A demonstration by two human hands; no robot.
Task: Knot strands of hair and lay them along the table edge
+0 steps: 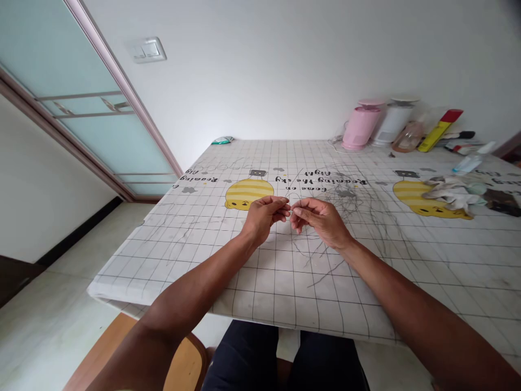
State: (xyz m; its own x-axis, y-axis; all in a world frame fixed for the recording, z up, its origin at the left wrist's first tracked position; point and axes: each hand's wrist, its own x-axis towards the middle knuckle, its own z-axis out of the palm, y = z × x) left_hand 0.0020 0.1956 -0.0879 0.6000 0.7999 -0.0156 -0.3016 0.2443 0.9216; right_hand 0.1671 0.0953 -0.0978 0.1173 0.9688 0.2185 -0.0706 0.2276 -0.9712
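My left hand (pixel 266 214) and my right hand (pixel 319 217) meet almost fingertip to fingertip above the table, both closed in a pinch. Between them is a thin dark strand (pixel 293 194), like hair or fine thread, which arches in a small loop above the fingers. Its exact ends are too fine to make out. Many similar loose strands (pixel 354 198) lie tangled on the tablecloth around and beyond my right hand. A short darker clump (pixel 325 276) rests nearer the front edge, below that hand.
A checked tablecloth (pixel 163 271) with yellow bear prints covers the table. At the back right stand a pink cylinder (pixel 361 127), a white cylinder (pixel 393 124), and a yellow box with a red end (pixel 439 131). A crumpled cloth (pixel 451 190) lies at right; a green packet (pixel 222 140) sits back left.
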